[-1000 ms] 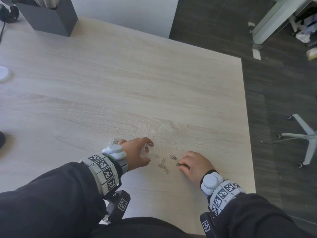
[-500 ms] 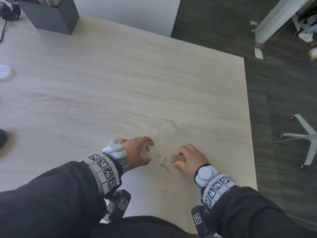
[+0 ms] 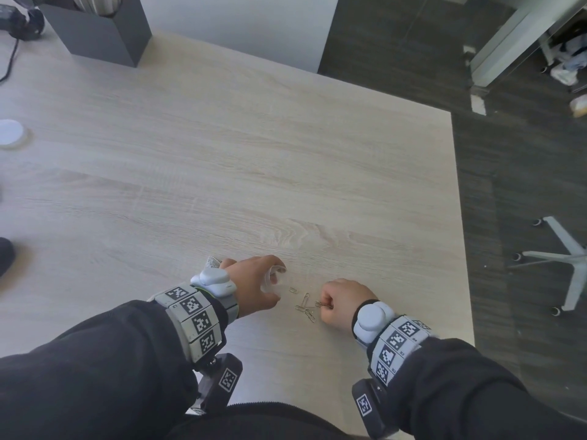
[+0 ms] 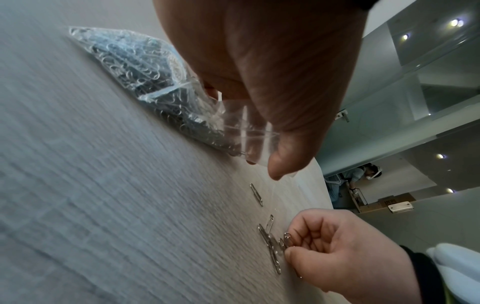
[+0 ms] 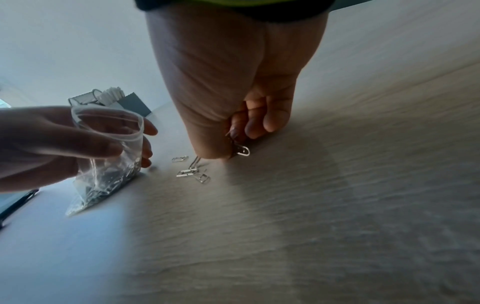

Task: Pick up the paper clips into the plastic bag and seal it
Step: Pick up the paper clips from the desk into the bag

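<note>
My left hand (image 3: pixel 254 285) holds a small clear plastic bag (image 5: pixel 106 150) by its rim, keeping its mouth open; the bag (image 4: pixel 145 82) lies on the wooden table (image 3: pixel 286 154) with many paper clips inside. Several loose silver paper clips (image 3: pixel 305 308) lie on the table between my hands. My right hand (image 3: pixel 341 301) is curled just right of them and pinches paper clips (image 5: pixel 241 151) between thumb and fingers (image 4: pixel 306 234), low over the tabletop. In the head view most of the bag is hidden under my left hand.
A dark grey box (image 3: pixel 101 30) stands at the table's far left corner, with a black cable (image 3: pixel 9 61) beside it. A white disc (image 3: pixel 9 131) lies at the left edge. The table's right edge (image 3: pixel 460 233) drops to dark floor with a chair base (image 3: pixel 565 258).
My right hand has slid left toward the loose clips and closed on some of them. My left hand has stayed in place with the bag.
</note>
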`<state>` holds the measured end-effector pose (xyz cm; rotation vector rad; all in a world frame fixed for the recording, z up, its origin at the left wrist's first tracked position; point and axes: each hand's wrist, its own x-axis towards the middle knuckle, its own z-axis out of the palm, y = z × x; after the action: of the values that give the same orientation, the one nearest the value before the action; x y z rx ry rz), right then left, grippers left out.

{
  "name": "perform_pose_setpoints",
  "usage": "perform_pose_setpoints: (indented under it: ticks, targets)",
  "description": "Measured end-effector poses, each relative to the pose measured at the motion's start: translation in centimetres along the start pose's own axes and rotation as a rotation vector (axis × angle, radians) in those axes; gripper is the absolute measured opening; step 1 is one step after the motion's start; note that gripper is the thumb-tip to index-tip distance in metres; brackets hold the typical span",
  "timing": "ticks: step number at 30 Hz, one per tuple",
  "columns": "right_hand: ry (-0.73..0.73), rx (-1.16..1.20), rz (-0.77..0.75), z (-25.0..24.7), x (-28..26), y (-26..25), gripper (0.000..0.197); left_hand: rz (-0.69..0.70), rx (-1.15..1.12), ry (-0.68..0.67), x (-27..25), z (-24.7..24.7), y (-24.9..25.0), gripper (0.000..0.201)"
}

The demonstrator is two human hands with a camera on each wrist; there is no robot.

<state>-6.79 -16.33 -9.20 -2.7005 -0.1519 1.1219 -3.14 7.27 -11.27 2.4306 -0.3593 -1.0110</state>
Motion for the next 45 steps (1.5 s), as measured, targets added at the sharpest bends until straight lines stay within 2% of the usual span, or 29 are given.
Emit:
perform_pose_setpoints:
  ticks: [2, 5, 10, 13, 17, 22, 25, 27, 29, 32, 35, 38, 41, 45]
  targets:
    - [-0.027, -0.050, -0.006, -0.2, 0.0, -0.5, 0.015, -0.001, 0.004, -0.002, -0.1, -0.1, 0.0, 0.055]
    - [-0.030, -0.045, 0.006, -0.3, 0.1, -0.8, 0.013, 0.001, 0.000, -0.009, -0.3, -0.2, 0.0, 0.056]
    - [0.031, 0.100, 0.069, -0.1, -0.2, -0.3, 0.011, -0.012, -0.015, -0.011, -0.3, 0.0, -0.2, 0.056]
    - [0.141, 0.256, 0.083, 0.1, -0.6, -0.8, 0.013, -0.013, -0.028, -0.011, -0.4, 0.2, -0.3, 0.057]
    - [0.288, 0.450, -0.051, -0.8, -0.6, -3.2, 0.011, -0.007, -0.022, -0.029, -0.8, 0.0, -0.1, 0.059]
    - [0.290, 0.569, -0.201, -1.5, -0.1, -6.5, 0.006, -0.005, 0.035, -0.014, -1.1, -0.4, 0.5, 0.053]
    - [0.332, 0.578, -0.203, -1.6, 0.0, -6.0, 0.009, -0.024, 0.015, -0.015, -1.0, -0.3, 0.0, 0.056]
    - [0.394, 0.569, -0.147, -1.7, -0.1, -4.2, 0.002, -0.048, -0.001, -0.004, -0.9, -0.1, -0.7, 0.057]
    - [0.421, 0.503, -0.073, -1.5, -0.3, -1.8, 0.004, -0.063, -0.008, 0.005, -1.0, 0.0, -1.2, 0.058]
    - [0.363, 0.341, 0.015, -0.7, -0.7, 1.6, 0.006, -0.069, -0.021, 0.014, -1.4, -0.3, -1.7, 0.057]
    - [0.296, 0.282, 0.026, 0.6, -1.0, 3.4, 0.010, -0.082, -0.033, 0.022, -1.5, -0.5, -2.1, 0.058]
    - [0.258, 0.262, 0.005, 1.3, -1.1, 3.1, 0.017, -0.085, -0.042, 0.033, -1.5, -0.5, -2.3, 0.059]
    - [0.244, 0.244, -0.016, 1.4, -0.6, 1.6, 0.034, -0.076, -0.050, 0.039, -1.6, -0.8, -2.1, 0.050]
    - [0.313, 0.211, -0.109, 1.0, 0.9, -1.1, 0.047, -0.070, -0.045, 0.060, -1.9, -0.8, -2.0, 0.051]
